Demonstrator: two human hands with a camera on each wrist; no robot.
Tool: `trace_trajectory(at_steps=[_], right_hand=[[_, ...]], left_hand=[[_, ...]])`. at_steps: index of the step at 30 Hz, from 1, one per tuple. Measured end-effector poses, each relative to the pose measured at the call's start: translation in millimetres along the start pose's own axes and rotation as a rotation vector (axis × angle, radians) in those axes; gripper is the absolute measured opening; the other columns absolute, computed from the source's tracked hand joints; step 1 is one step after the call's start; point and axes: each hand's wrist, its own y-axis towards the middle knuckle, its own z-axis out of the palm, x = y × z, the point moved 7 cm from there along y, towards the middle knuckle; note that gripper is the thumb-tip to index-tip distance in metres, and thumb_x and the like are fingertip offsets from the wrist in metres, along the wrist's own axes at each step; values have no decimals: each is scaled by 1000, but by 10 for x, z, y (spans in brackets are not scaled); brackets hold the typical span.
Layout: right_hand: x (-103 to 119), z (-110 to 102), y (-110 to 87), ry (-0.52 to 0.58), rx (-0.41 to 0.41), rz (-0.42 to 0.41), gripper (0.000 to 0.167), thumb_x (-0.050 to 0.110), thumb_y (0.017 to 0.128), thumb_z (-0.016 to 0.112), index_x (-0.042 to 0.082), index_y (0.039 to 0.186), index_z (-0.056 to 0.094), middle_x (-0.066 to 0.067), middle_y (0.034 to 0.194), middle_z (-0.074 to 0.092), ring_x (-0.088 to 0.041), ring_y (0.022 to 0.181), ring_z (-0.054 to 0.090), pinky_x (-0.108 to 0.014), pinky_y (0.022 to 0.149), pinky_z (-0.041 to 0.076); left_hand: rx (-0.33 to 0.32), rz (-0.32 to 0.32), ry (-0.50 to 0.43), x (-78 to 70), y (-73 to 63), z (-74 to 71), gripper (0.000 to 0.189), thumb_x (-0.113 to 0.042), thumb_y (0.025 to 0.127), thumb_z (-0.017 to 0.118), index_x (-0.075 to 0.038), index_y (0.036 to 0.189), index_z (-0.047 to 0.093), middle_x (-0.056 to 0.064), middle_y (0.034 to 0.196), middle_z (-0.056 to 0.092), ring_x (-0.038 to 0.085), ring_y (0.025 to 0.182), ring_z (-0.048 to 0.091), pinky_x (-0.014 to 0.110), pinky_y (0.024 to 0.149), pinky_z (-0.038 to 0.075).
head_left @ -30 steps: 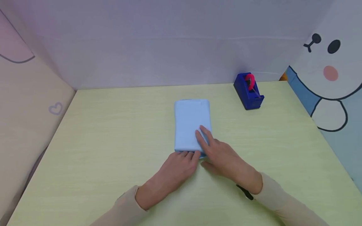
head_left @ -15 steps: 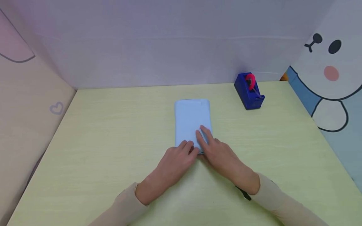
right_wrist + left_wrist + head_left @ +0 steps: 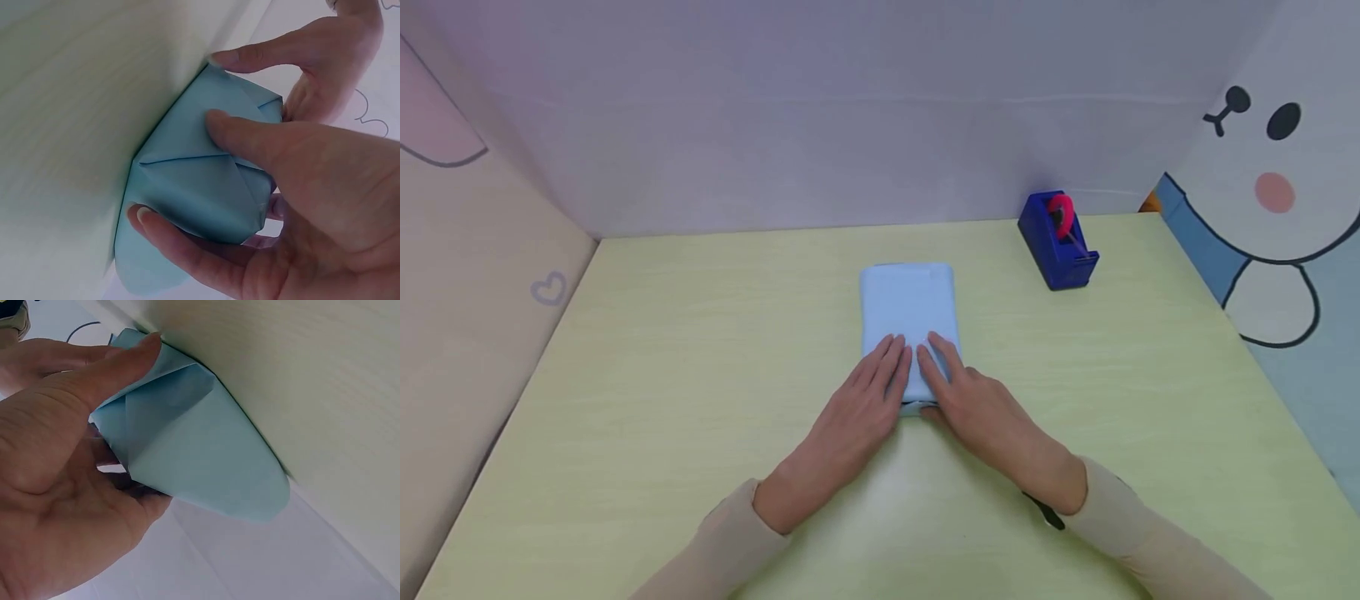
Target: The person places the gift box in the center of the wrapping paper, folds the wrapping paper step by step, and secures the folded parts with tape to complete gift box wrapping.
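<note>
1. A light-blue paper-wrapped package (image 3: 908, 300) lies flat on the table (image 3: 700, 375), at the centre of the head view, its near end toward the bottom of the frame.
2. The left hand (image 3: 850, 417), lower centre, has its fingers nearly straight over the package's near left part; in the left wrist view its thumb (image 3: 119, 375) crosses the folded end, so thumb and fingers clasp the edge between them.
3. The right hand (image 3: 988, 417), just beside it, lays two spread fingers on the top near the right edge; in the right wrist view its thumb (image 3: 240, 134) presses the end flap (image 3: 178, 131) and other fingers wrap the package's side, a steady hold.
4. The step in hand looks like folding in the paper at this near end. A shaded gap under a fold at the upper middle of the left wrist view suggests the paper is not yet lying flat.
5. The next move probably calls for pressing the flap snug, with one hand pinning it while the other is freed.
6. The blue tape dispenser (image 3: 1054, 250), upper right of the head view, stands untouched; fastening the end would likely mean reaching there without letting the fold spring back.
</note>
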Motion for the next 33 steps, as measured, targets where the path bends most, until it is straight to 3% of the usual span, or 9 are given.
trace_trajectory(at_steps=[11, 16, 23, 33], right_hand=[[6, 19, -13, -68, 37, -26, 77, 18, 83, 88, -7, 145, 49, -29, 146, 46, -29, 68, 67, -34, 55, 58], [4, 26, -6, -67, 40, -36, 77, 14, 83, 88, -7, 145, 48, -30, 146, 45, -28, 66, 66, -32, 55, 57], [-7, 19, -19, -31, 85, -60, 69, -2, 88, 79, -8, 148, 45, -31, 148, 41, -27, 68, 67, -33, 60, 59], [-18, 32, -20, -32, 112, -65, 74, -4, 86, 80, -7, 150, 43, -31, 149, 40, -27, 69, 68, -33, 62, 60]], left_hand=[[39, 2, 73, -22, -25, 126, 54, 6, 100, 56, 9, 152, 39, 24, 156, 43, 33, 146, 41, 38, 121, 30], [14, -7, 91, -12, -22, 136, 56, 3, 99, 62, 7, 151, 42, 22, 154, 46, 31, 144, 43, 37, 119, 34], [6, -1, 67, -3, -22, 134, 60, 3, 96, 68, 6, 150, 44, 22, 152, 49, 32, 142, 45, 37, 116, 39], [-23, 3, 104, -2, -4, 110, 55, 2, 95, 69, 5, 147, 50, 21, 147, 55, 30, 136, 52, 36, 112, 43]])
